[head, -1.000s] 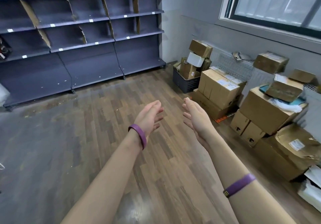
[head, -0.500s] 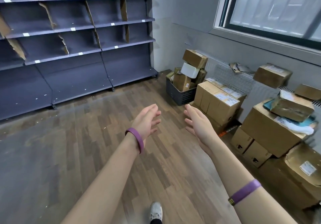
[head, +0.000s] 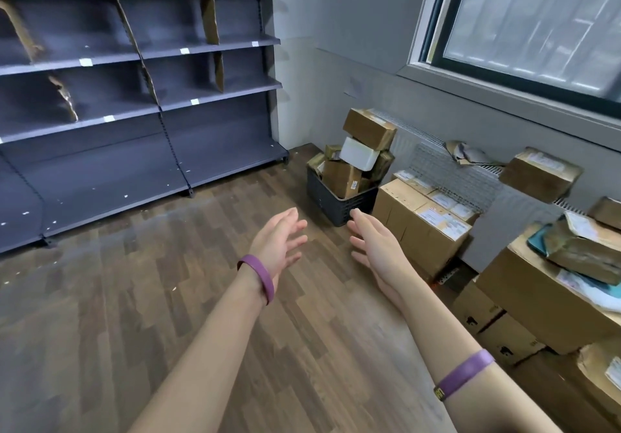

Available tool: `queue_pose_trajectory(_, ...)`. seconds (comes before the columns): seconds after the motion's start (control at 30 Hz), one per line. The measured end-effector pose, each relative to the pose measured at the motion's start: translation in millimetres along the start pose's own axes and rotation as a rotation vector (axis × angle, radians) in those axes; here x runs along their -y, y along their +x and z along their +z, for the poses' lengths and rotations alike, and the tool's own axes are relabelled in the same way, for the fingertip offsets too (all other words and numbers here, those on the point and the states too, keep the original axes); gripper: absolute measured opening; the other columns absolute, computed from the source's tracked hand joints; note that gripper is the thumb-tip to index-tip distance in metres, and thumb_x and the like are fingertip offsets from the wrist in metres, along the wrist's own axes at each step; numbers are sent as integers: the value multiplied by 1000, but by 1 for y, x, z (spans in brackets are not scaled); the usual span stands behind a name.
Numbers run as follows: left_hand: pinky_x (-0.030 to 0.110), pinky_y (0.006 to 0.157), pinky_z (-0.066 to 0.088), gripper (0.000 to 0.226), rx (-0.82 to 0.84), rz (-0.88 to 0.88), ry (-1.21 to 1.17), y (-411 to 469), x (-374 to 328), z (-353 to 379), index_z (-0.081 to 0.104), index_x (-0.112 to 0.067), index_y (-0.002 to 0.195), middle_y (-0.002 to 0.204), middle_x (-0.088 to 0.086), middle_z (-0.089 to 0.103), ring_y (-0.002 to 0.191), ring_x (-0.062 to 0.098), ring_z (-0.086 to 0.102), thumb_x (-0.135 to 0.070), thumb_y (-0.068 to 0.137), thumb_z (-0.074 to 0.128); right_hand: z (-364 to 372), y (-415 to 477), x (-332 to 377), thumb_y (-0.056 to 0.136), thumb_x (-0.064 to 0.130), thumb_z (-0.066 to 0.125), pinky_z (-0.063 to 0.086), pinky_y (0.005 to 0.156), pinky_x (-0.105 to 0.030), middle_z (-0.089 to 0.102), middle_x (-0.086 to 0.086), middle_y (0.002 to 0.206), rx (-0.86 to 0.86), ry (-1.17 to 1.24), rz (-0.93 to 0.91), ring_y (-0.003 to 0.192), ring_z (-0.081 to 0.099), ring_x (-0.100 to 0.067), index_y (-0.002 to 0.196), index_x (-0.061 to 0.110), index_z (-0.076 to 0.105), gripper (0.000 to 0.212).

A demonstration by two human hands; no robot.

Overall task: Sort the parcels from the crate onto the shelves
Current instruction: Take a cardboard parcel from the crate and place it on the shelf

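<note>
The left hand (head: 279, 242) and right hand (head: 376, 246) hover just short of the crate (head: 336, 202), fingers apart and holding nothing, while parcels (head: 341, 177) heap in it and the shelves (head: 134, 59) left of it hold none, so sorting seems unstarted.

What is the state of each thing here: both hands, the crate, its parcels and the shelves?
Left hand, open, holds nothing.
Right hand, open, holds nothing.
Crate, filled with parcels piled above its rim.
Top brown parcel, tilted, resting on the white parcel.
White parcel, tilted, wedged in the pile.
Shelves, no parcel visible on them.
Cardboard dividers, standing upright on the shelves.
</note>
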State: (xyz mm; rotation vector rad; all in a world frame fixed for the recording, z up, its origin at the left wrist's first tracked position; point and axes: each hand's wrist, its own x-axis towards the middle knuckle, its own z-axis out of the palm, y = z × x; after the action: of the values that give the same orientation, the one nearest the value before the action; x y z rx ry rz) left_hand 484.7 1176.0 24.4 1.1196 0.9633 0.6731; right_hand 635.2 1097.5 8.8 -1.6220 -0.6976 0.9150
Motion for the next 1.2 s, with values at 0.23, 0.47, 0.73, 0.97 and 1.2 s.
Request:
queue_pose_trajectory(0.23,37,97,48,38,-27,-2,-3,102,-18,-6,50,-26,133,123,-4,64,109,17,62,-42,98,46,16,107,13,96,55,42,43,98,-31,49,9,138,20,16,-11,116,50,-13,142,29,41,53)
queue_pose_trajectory(0.47,39,101,45,38,-35,-5,13,232,-43,14,49,-25,134,125,-3,62,111,18,61,-40,99,45,10,252,23,95,56,43,42,105,-38,52,13,133,21,38,4,116,53,-13,136,35,46,46)
queue_pose_trajectory(0.73,40,102,46,39,-74,-29,14,389,-99,47,51,-26,132,123,-3,64,111,18,62,-43,98,47,-2,427,70,96,53,43,41,98,-32,49,9,129,42,105,52,115,49,-15,139,30,42,49)
queue_pose_trajectory(0.97,42,103,45,39,-65,-55,-15,506,-128,52,52,-25,132,124,-2,63,110,18,62,-42,97,49,-1,543,90,96,54,42,38,109,-39,44,4,144,41,73,103,128,44,-20,142,29,38,53)
queue_pose_trajectory(1.2,43,104,44,39,-27,-88,-24,654,-152,38,50,-25,132,127,-1,62,112,19,61,-41,97,50,23,675,97,97,53,40,36,107,-37,43,5,145,1,42,124,128,44,-20,143,29,37,52)
